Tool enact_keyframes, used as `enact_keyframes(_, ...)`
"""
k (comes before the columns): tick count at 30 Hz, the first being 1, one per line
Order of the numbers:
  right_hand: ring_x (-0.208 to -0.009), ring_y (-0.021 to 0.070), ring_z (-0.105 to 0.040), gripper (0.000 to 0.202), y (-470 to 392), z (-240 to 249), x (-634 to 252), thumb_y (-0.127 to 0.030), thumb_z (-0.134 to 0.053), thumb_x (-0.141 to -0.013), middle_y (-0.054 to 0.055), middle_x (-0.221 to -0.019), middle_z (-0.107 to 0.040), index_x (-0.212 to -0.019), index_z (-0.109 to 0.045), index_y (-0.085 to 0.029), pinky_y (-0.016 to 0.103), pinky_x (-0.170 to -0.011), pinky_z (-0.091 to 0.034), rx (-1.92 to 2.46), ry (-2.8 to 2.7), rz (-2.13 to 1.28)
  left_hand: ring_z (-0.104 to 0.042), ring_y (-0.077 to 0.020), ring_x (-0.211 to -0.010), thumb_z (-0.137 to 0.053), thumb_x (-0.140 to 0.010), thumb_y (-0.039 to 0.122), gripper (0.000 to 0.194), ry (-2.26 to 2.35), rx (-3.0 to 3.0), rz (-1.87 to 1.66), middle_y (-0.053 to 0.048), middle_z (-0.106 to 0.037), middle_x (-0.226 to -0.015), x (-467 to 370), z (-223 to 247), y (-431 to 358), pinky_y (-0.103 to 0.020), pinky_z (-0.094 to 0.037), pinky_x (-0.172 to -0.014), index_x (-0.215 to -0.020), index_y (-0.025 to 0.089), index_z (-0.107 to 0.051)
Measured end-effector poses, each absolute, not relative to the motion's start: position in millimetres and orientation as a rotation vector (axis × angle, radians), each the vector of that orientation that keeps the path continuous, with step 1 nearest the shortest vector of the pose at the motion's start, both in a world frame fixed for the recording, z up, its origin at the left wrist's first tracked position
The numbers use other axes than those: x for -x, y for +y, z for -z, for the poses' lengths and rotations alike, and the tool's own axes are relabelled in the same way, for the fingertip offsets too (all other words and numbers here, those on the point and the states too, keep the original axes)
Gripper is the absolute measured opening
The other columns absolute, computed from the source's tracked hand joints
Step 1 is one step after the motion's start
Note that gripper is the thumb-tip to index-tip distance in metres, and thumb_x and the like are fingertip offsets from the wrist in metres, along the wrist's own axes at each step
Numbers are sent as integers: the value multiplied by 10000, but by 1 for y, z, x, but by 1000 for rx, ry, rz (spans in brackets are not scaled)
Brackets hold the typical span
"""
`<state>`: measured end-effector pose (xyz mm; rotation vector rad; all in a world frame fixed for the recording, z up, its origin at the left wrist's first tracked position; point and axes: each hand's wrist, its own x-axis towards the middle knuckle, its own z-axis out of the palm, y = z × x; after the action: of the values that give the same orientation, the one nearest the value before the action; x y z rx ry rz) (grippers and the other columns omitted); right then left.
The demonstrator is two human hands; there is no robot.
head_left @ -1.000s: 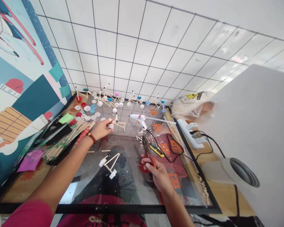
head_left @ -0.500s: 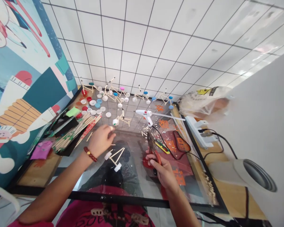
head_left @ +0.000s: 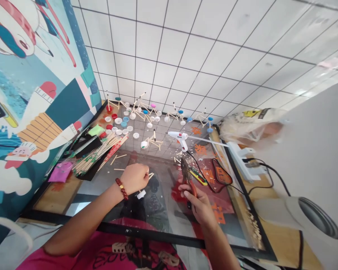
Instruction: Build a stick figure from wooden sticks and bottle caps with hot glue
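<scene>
My left hand (head_left: 135,177), with a beaded bracelet at the wrist, is closed over a small wooden-stick frame. The hand covers most of the frame. Its stick ends (head_left: 151,175) show past the fingers and one white bottle cap (head_left: 141,194) shows below them. In my right hand (head_left: 195,200) are pliers (head_left: 185,170) with red handles, jaws pointing away over the glass tabletop. Beyond my left hand stands another stick frame (head_left: 152,144) with a white cap and a dark-tipped stick.
A white glue gun (head_left: 178,138) lies near a yellow utility knife (head_left: 198,176) and scattered white bits. Bundled sticks (head_left: 98,153) and loose bottle caps (head_left: 118,121) are on the left. A power strip (head_left: 243,161) and a plastic bag (head_left: 250,125) sit at right.
My left hand has come nearer and closed over the stick frame, which has shifted slightly. The right hand still holds the pliers. The whole view has swung a little left.
</scene>
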<state>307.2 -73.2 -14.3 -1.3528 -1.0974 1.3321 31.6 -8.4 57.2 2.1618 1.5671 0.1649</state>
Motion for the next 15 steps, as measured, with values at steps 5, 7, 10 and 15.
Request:
enact_keyframes(5, -1206, 286, -588, 283, -75, 8, -308, -442, -741, -794, 86, -1278, -671, -999, -771, -249, 429, -1031, -442, 1344, -1328, -1361, -608, -164, -649, -611, -791, 319, 155, 1245, -1603, -586, -30, -680, -709, -26, -45, -2, -251, -422, -612, -783, 179, -679)
enact_keyframes(7, -1214, 285, -579, 298, -74, -1, -305, -440, -739, -799, 87, -1284, -660, -1028, -771, -252, 442, -1072, -406, 1342, -1401, -1420, -588, -147, -637, -643, -772, 363, 206, 1138, -1365, -640, -14, -659, -696, -26, -40, -1, -239, -424, -602, -811, 165, -686)
enact_keyframes(10, -1204, 285, -574, 333, -73, -17, -296, -445, -750, -786, 91, -1311, -635, -1053, -774, -247, 453, -1098, -377, 1336, -1421, -1540, -596, -140, -665, -702, -742, 449, 310, 1036, -1111, -646, -13, -644, -693, -30, -37, -3, -244, -450, -640, -803, 145, -691)
enact_keyframes(15, -1241, 301, -519, 400, -69, -29, -279, -434, -773, -747, 61, -1337, -609, -1112, -764, -270, 492, -1146, -294, 1288, -1328, -1704, -635, -142, -664, -840, -603, 530, 499, 925, -832, -617, -20, -658, -721, -34, -34, -11, -259, -484, -646, -866, 125, -720)
